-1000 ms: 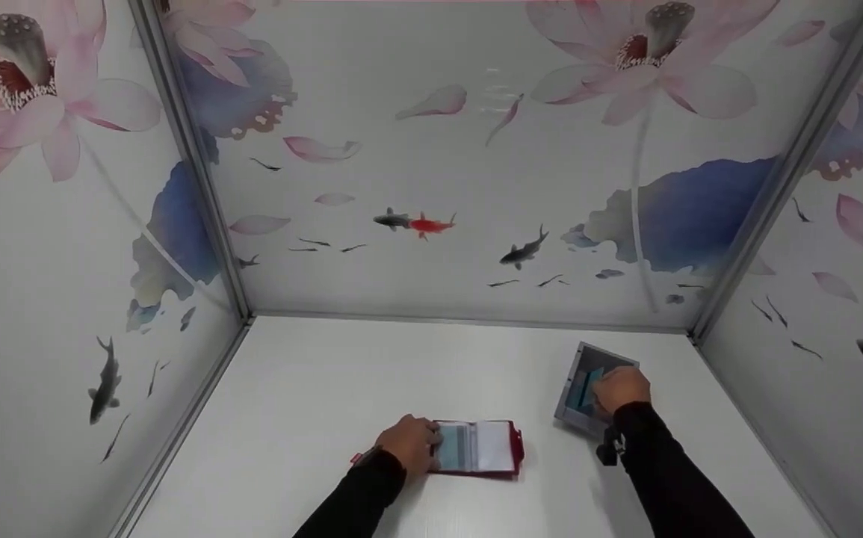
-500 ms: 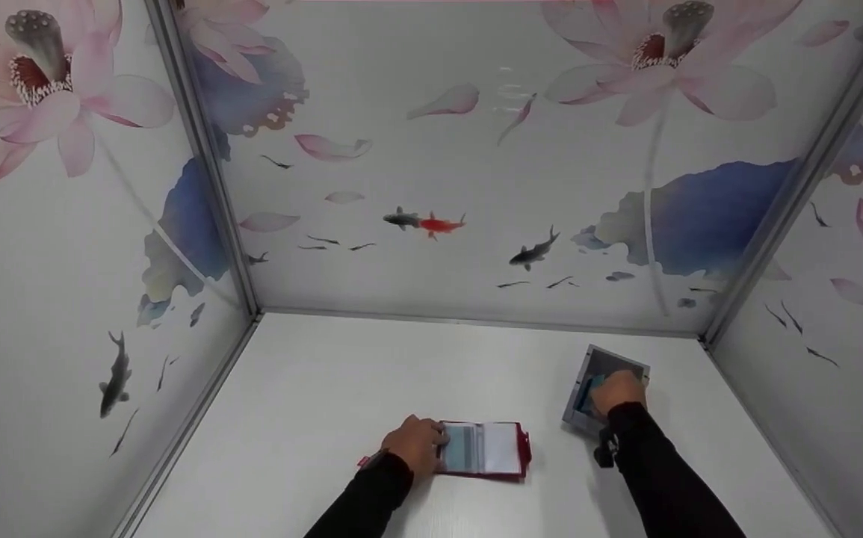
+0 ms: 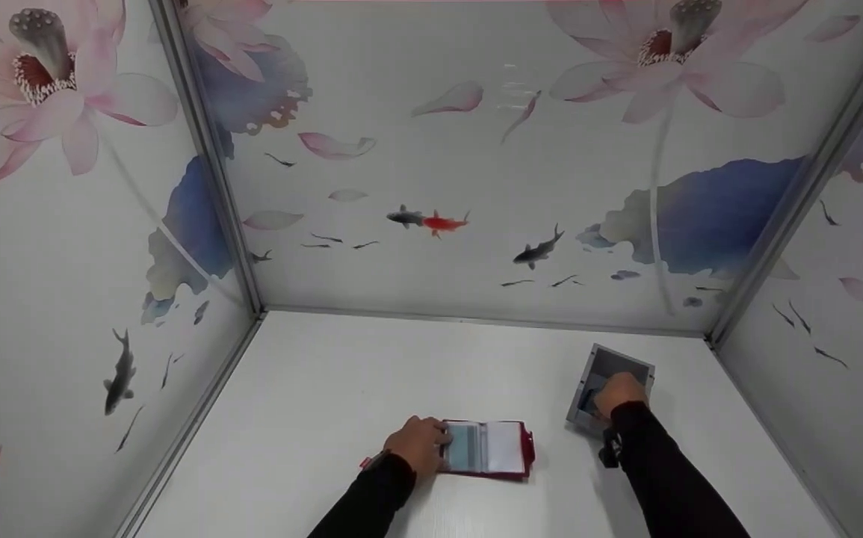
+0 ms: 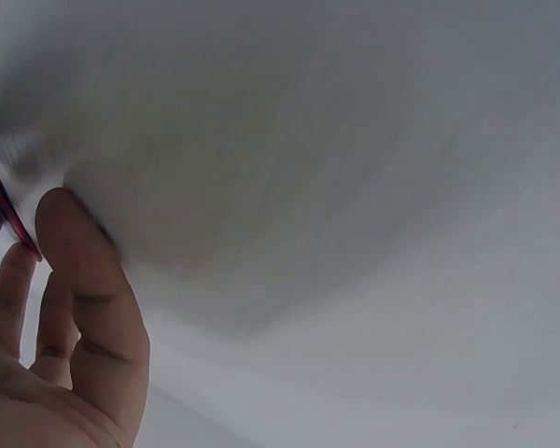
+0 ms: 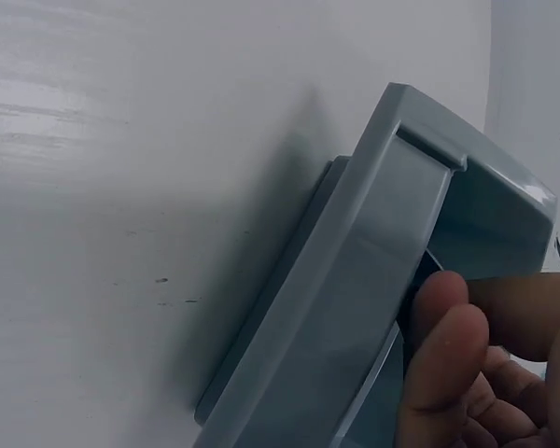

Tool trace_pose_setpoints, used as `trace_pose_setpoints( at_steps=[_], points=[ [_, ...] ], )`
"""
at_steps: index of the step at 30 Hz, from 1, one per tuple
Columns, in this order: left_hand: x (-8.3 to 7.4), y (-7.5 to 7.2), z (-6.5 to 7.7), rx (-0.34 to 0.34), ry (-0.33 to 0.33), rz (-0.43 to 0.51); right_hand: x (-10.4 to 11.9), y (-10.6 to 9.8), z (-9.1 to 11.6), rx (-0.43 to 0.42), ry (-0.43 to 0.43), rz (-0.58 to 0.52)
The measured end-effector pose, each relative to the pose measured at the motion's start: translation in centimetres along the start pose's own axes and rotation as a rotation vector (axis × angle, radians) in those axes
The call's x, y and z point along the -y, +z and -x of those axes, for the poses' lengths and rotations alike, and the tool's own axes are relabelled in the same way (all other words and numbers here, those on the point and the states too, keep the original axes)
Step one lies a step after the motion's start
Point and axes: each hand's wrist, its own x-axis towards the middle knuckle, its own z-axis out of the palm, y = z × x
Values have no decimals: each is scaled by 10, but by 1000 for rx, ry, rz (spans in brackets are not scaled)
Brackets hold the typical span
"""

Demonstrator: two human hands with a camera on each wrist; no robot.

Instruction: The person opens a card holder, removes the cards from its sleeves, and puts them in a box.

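Observation:
An open red card holder (image 3: 527, 452) lies on the white table, with a blue-grey card (image 3: 462, 447) behind its left page and a white page at right. My left hand (image 3: 413, 447) rests on its left edge. In the left wrist view, fingertips touch the red edge while the thumb (image 4: 89, 271) stands apart from it. My right hand (image 3: 620, 394) reaches into a grey plastic box (image 3: 614, 362). There, the right wrist view shows thumb and forefinger pinching a thin dark card (image 5: 424, 282), mostly hidden by the fingers and the box wall.
Panels (image 3: 371, 284) printed with lotus flowers and fish enclose the table (image 3: 371, 366) at the back and both sides. Metal strips run along their corners. The box stands tilted in plan near the back right.
The teal card seen earlier in the box beside my right fingers no longer shows; a darker one is there now. My left hand keeps its place on the card holder. The head view shifts slightly.

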Motion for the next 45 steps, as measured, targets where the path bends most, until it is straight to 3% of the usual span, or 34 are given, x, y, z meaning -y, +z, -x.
trace_pose_setpoints(
  at_steps=[9,16,21,28,37,45],
  points=[
    [-4,0,-2,19,5,-7,5,-9,6,61,17,17],
    [-5,3,-5,8,17,-41,8,-16,11,72,52,17],
    [-7,2,-5,38,5,-35,7,-21,12,81,63,15],
    [-7,4,-6,23,3,-24,9,-26,13,59,27,28],
    [-5,6,-6,27,2,-59,35,-36,33,-10,-51,28],
    [-2,4,1,-3,-9,13,67,-27,59,-53,-89,-13]
  ],
)
